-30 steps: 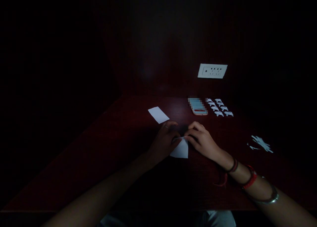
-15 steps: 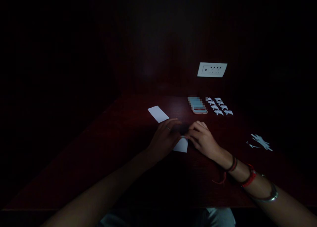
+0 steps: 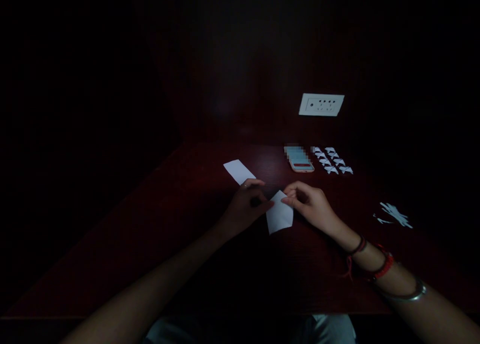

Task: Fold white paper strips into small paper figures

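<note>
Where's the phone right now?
In the head view, the phone lies right of centre toward the back of the table, just left of the folded papers and below the wall socket.

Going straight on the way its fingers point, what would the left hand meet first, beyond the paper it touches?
Most likely the right hand, just across the paper from the left hand. Depth is unclear in this single view, so it might pass over or behind it.
</note>
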Available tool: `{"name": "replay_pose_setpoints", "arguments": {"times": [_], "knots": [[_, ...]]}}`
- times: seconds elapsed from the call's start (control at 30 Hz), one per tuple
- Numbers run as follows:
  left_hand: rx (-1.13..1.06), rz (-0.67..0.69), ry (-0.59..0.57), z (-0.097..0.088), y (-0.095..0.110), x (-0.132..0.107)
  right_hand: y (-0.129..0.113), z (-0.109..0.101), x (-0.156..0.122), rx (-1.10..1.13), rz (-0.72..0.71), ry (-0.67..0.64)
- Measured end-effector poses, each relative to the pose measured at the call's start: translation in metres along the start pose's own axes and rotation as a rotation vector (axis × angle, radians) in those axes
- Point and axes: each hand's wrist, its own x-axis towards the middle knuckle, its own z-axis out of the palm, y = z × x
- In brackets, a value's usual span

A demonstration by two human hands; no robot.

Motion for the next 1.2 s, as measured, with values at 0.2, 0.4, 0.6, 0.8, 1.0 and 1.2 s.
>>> {"name": "replay_pose_setpoints", "arguments": {"times": [0.2, 0.4, 0.6, 0.8, 1.0, 1.2], "knots": [[0.258, 0.023, -0.077, 0.007, -0.008, -0.004, 0.023, 0.002, 0.001, -0.098, 0.074, -0.186], [0.429, 0.374, -0.44, 0.011, -0.005, -0.007, 0.029, -0.004, 0.005, -0.333, -0.084, -0.145], [0.442, 0.371, -0.451, 0.009, -0.006, -0.01, 0.021, -0.016, 0.0, -0.388, -0.095, -0.285], [0.333, 0.325, -0.475, 0.007, 0.001, -0.01, 0.032, -0.009, -0.003, -0.458, -0.114, -0.306], [0.156, 0.319, -0.501, 0.01, -0.005, -0.01, 0.037, -0.003, -0.002, -0.439, -0.081, -0.197], [0.157, 0.142, -0.232, 0.023, -0.016, -0.01, 0.03, -0.006, -0.001, -0.382, 0.101, -0.123]]}}
